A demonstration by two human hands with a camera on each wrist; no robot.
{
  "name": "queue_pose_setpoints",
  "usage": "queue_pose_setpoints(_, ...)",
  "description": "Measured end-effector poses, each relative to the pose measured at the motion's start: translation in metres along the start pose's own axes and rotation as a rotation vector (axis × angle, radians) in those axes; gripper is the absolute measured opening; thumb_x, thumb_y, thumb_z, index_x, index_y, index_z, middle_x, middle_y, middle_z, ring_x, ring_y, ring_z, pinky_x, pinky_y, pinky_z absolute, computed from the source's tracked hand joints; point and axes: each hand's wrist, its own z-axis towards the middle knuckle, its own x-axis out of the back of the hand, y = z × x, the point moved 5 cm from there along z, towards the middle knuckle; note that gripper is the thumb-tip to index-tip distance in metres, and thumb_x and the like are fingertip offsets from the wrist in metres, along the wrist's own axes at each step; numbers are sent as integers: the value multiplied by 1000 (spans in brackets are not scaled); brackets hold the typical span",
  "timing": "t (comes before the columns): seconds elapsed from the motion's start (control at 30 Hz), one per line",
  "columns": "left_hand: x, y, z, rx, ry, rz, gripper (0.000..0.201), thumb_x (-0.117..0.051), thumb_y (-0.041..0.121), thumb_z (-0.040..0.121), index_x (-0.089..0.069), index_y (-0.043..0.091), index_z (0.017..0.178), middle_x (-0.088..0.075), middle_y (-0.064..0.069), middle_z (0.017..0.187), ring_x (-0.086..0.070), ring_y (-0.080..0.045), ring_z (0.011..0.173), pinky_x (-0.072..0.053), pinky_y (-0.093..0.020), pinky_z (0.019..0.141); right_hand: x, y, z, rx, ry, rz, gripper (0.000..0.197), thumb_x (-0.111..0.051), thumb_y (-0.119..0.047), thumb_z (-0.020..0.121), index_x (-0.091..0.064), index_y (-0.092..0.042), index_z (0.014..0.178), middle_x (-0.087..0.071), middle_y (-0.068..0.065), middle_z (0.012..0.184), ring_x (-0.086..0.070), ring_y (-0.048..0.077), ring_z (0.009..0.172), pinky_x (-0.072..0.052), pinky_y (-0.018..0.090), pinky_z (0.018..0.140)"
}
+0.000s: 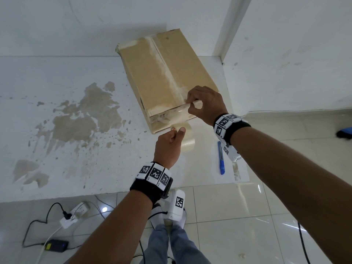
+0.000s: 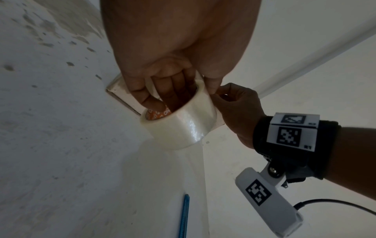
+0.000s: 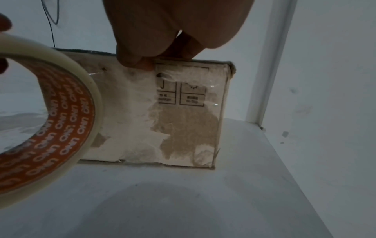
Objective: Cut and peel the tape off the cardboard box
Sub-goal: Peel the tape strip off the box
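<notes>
A brown cardboard box (image 1: 162, 73) lies on the white table, with torn pale tape marks along its top seam and its near end face (image 3: 193, 120). My left hand (image 1: 169, 143) grips a roll of clear tape (image 1: 187, 138) just in front of the box; its fingers are hooked through the orange core (image 2: 158, 114). A clear tape strip (image 1: 179, 111) runs along the box's near top edge. My right hand (image 1: 205, 105) pinches that strip at the edge, fingertips (image 3: 138, 62) on the cardboard. A blue utility knife (image 1: 221, 159) lies on the table under my right wrist.
The table (image 1: 76, 149) is stained and its front edge is near my body. A wall stands right behind the box, and a white post (image 1: 230, 25) rises at the right. A power strip (image 1: 74, 216), cables and an adapter lie on the tiled floor.
</notes>
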Motion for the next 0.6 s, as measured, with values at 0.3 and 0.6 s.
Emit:
queue_pose_setpoints(0.3, -7, -3, 0, 26, -21, -2, 66, -52, 48, 96, -45, -13, 73, -53, -29, 66, -47, -24, 63, -38, -32, 66, -10, -9, -4, -66, 62, -85, 27, -72, -37, 65, -56, -18, 76, -59, -8, 79, -49, 13, 75, -39, 25, 52)
queue_pose_setpoints(0.6, -7, -3, 0, 19, -9, 18, 66, -52, 48, 96, -46, -12, 70, -55, -33, 68, -46, -24, 61, -38, -32, 65, -9, -1, -5, -23, 68, 8, 16, -68, -15, 67, -59, -16, 80, -63, -8, 84, -52, 14, 78, -46, 31, 60)
